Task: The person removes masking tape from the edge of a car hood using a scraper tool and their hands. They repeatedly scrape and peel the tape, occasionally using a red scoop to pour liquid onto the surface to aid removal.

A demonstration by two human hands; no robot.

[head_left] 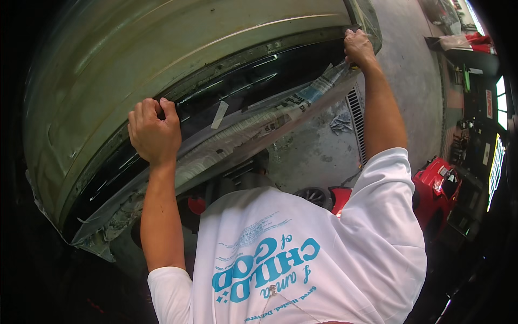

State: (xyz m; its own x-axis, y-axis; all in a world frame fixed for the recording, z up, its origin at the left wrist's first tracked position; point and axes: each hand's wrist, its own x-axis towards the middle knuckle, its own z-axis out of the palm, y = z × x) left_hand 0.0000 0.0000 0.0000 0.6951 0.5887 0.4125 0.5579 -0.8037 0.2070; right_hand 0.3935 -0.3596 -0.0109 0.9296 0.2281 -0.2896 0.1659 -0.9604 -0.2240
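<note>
A large curved vehicle panel (178, 48), dull olive and filmy, fills the upper left. Along its near edge runs a grimy dark strip (259, 52), with a glossy black panel (243, 75) below it. My left hand (155, 129) is closed in a loose fist over the strip, its thumb bent toward the fingers; what lies inside is hidden. At the far right end my right hand (359, 47) is closed on the strip, whose dark tip shows past the fingers. Clear plastic film (216, 167) and newspaper (291, 108) hang below the black panel, beside a pale tape piece (219, 115).
Grey concrete floor (307, 154) lies beneath, with a drain grate (356, 121) and a crumpled piece of plastic or paper (341, 124). A red car (437, 186) stands at the right. Another vehicle (440, 13) and lit signs (495, 167) are farther off.
</note>
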